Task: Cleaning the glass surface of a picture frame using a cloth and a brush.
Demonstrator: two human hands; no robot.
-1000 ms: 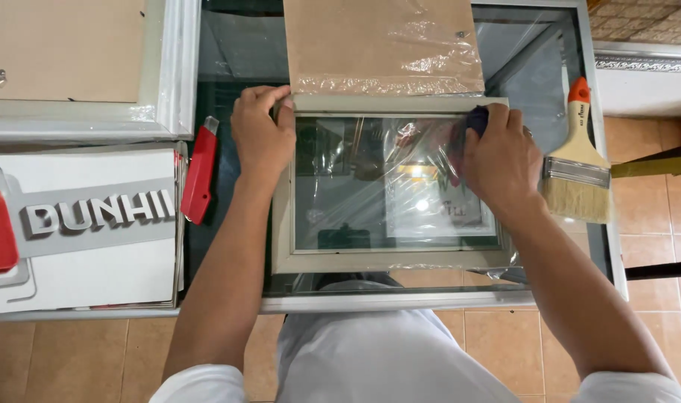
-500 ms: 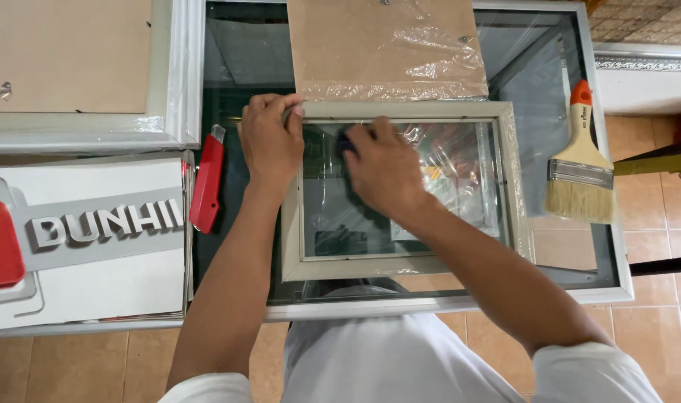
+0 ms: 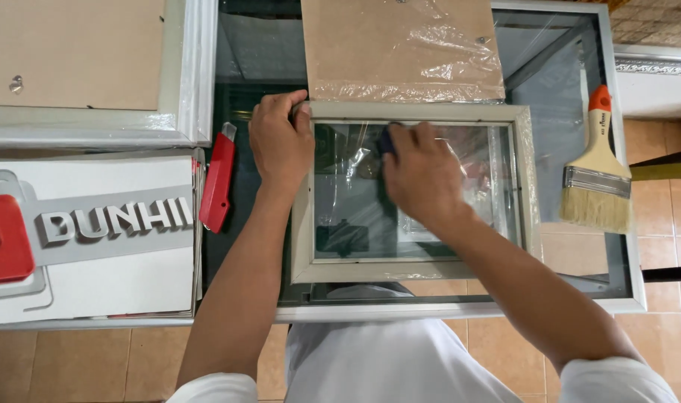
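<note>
Both hands are on a small pale picture frame [image 3: 415, 195] lying flat on a glass-topped table [image 3: 624, 246]. Left hand [image 3: 280, 142] is closed over the frame's upper left corner, fingers curled around the rail and pinning it down. Right hand [image 3: 422, 175] presses a dark blue cloth [image 3: 386, 139] against the frame's glass pane, fingers bent over the wad so only a bit of it shows. Compared with a second ago, the right hand has travelled from the pane's right side across to its upper left part, almost meeting the left hand, while the left hand has kept its corner hold; judged from that, the wiping has swept the width of the pane, and the lower half and right side now lie uncovered, showing reflections and crinkled plastic film beneath. Edges crowd the frame closely: its top rail touches or slightly overlaps a brown backing board wrapped in clear film [image 3: 400, 48], and its bottom rail lies near the table's metal front edge. To the left, a red utility knife [image 3: 218, 181] lies apart from the frame, next to a stack of white boards with red and grey lettering [image 3: 86, 246], with a larger white frame [image 3: 94, 71] above. To the right, open glass separates the frame from a wooden paintbrush with an orange tip [image 3: 596, 168], leaving the freest room for the hand there.
</note>
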